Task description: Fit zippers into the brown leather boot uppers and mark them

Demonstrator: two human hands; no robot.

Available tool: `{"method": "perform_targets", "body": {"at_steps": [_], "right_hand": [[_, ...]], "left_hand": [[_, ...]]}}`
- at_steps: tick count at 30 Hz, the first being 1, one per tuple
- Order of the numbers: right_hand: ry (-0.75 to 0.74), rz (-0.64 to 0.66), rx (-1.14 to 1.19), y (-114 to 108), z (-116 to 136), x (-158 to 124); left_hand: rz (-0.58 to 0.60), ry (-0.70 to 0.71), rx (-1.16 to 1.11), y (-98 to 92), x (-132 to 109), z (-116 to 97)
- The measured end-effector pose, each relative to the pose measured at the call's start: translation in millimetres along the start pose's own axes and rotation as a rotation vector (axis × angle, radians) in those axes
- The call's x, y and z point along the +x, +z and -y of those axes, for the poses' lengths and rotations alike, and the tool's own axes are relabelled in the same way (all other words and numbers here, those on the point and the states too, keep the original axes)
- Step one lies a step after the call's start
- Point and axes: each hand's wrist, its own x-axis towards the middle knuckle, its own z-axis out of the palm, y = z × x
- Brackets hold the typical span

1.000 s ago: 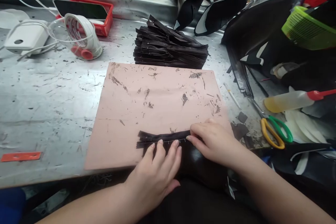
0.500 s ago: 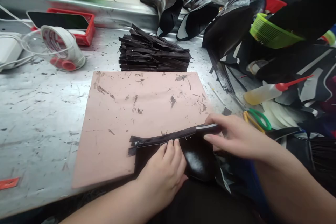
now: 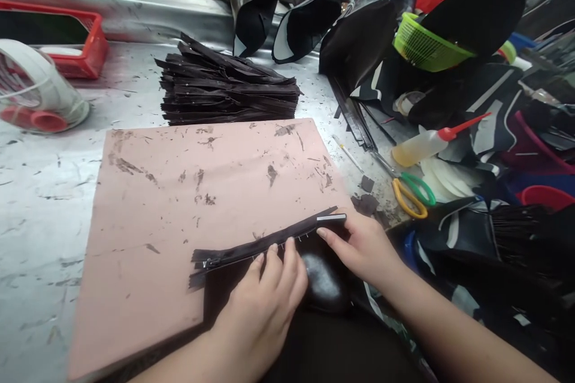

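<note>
Pink board [image 3: 148, 203] stretches beyond zipper [image 3: 265, 241] — leather [image 3: 326, 281] overlaps its near edge.

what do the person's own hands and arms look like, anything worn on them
The bare, ungloved left hand and bare, ungloved right hand show no rings on their visible fingers. The uncovered left forearm and uncovered right forearm show no sleeve, watch or bracelet.

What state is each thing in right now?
Glossy black leather-like piece: left hand on top, right hand pinching right end.
Black fabric zipper: laid along that piece's edge, slider near left end.
Translucent plastic bottle with red nozzle: lying down, part-filled with yellowish liquid.
Metal scissors with yellow and green handles: lying down, blade opening unclear.
Black flat phone: screen dark, in red plastic basket.
</note>
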Motion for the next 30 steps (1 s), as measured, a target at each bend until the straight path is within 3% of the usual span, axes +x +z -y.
{"method": "perform_targets", "body": {"at_steps": [6, 11, 16, 18, 22, 25, 28, 30], "right_hand": [[-0.023, 0.003, -0.127, 5.8, 1.0, 0.5], [0.06, 0.058, -0.243, 4.7, 0.3, 3.1], [0.144, 0.157, -0.181, -5.6, -4.8, 11.0], [0.132, 0.161, -0.148, -7.1, -8.5, 12.3], [0.057, -0.005, -0.099, 0.3, -13.2, 3.5], [-0.1, -0.148, -0.084, 7.7, -7.5, -10.7], [-0.249, -0.064, -0.142, 4.4, -4.7, -19.0], [-0.288, -0.011, -0.139, -6.9, -17.3, -17.0]], "left_hand": [[0.056, -0.009, 0.056, -0.5, 11.8, -7.5], [-0.001, 0.056, 0.04, -0.6, 32.2, -8.6], [0.09, 0.031, 0.009, -1.2, 48.0, -4.8], [0.076, 0.011, -0.021, -2.5, 55.3, -2.4], [0.063, -0.061, -0.103, -5.4, 70.2, 0.4], [0.081, -0.129, -0.157, -7.2, 75.3, 0.4], [0.016, -0.152, -0.143, -5.5, 73.4, -0.4], [-0.024, -0.162, -0.104, -2.0, 70.6, -1.7]]}}
